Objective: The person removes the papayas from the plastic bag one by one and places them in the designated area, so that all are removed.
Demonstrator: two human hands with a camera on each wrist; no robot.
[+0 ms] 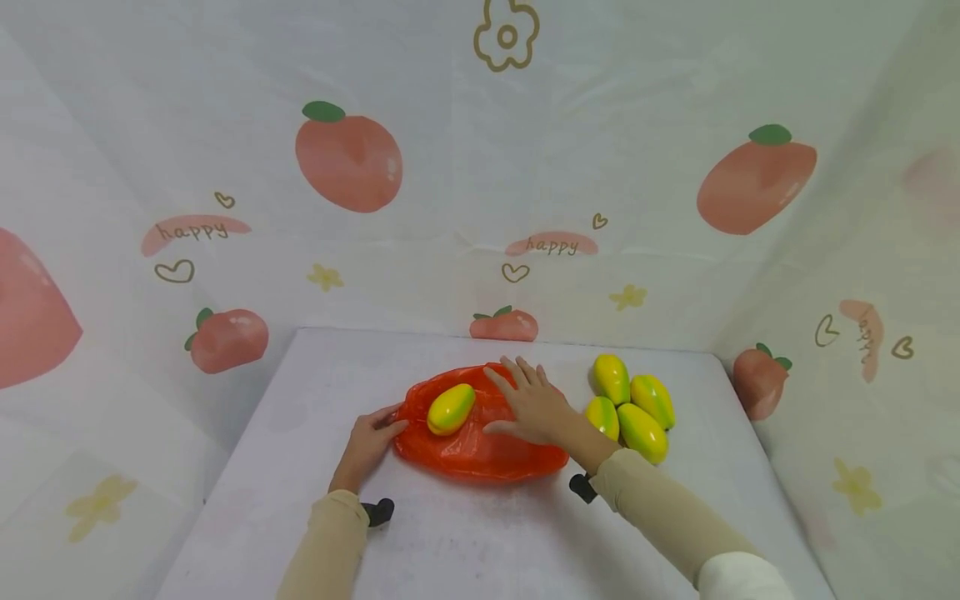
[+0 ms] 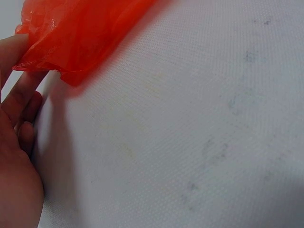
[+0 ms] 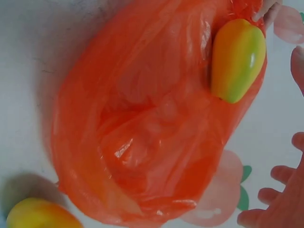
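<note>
A red plastic bag [image 1: 487, 457] lies spread on the white table, with a yellow-green mango [image 1: 452, 409] resting on its left part. My left hand [image 1: 366, 446] pinches the bag's left end; in the left wrist view the thumb and fingers are on either side of the thin red plastic [image 2: 80, 33]. Over the right part of the bag, my right hand [image 1: 536, 410] is spread with its fingers extended and nothing in its grasp. The right wrist view shows those fingers [image 3: 280, 199] apart from the mango [image 3: 238, 61], off the bag's side.
Several more mangoes [image 1: 642, 433] sit clustered on the table right of the bag, beside my right wrist. White cloth walls [image 1: 450, 167] printed with fruit and "happy" surround the table [image 1: 300, 400] at the back and both sides.
</note>
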